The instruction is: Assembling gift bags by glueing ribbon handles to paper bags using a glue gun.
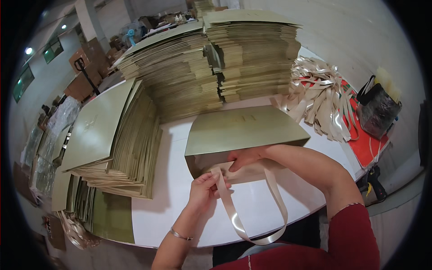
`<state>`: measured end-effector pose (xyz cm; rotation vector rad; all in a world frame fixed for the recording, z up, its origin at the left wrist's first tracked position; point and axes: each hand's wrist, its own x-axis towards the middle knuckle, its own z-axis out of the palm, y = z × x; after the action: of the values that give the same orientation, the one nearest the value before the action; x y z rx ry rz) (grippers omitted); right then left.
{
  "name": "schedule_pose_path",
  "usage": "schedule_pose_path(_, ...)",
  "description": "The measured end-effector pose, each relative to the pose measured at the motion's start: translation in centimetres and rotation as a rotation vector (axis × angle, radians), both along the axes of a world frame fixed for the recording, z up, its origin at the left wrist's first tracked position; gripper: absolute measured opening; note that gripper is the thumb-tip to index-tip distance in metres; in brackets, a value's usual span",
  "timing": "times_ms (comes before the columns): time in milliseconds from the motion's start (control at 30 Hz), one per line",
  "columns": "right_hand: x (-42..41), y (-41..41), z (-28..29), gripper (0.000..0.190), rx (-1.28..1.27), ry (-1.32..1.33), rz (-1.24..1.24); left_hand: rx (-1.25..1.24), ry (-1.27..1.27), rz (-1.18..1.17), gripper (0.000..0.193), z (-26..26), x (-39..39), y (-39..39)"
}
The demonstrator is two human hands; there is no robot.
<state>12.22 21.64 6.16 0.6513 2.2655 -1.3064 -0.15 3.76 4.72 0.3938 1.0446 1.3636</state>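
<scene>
An olive-gold paper gift bag (243,130) lies on its side on the white table, its mouth facing me. A satin ribbon handle (233,216) hangs from the mouth in a long loop towards the table's front edge. My left hand (204,189) pinches one end of the ribbon between thumb and fingers at the bag's lower rim. My right hand (244,157) reaches inside the mouth, fingers bent down on the inner side of that rim, near the ribbon's end. Whether it grips anything cannot be told, as the fingertips are partly hidden.
Tall stacks of flat gold bags (179,67) stand behind, with another stack (131,152) at the left. A heap of cut satin ribbons (324,98) lies on red material at the right, beside a dark container (379,108). A glue gun (376,184) sits at the table's right edge.
</scene>
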Motion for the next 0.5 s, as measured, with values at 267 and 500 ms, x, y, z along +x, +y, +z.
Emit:
schedule_pose_path(267, 0.7, -1.4, 0.8, 0.065, 0.106, 0.185, -0.332, -0.044, 0.134, 0.021, 0.019, -1.4, 1.0, -0.5)
schedule_pose_path(500, 0.3, -1.5, 0.5, 0.068, -0.033, 0.211, -0.377, -0.106, 0.238, 0.188, 0.020, -1.6, 1.8, -0.7)
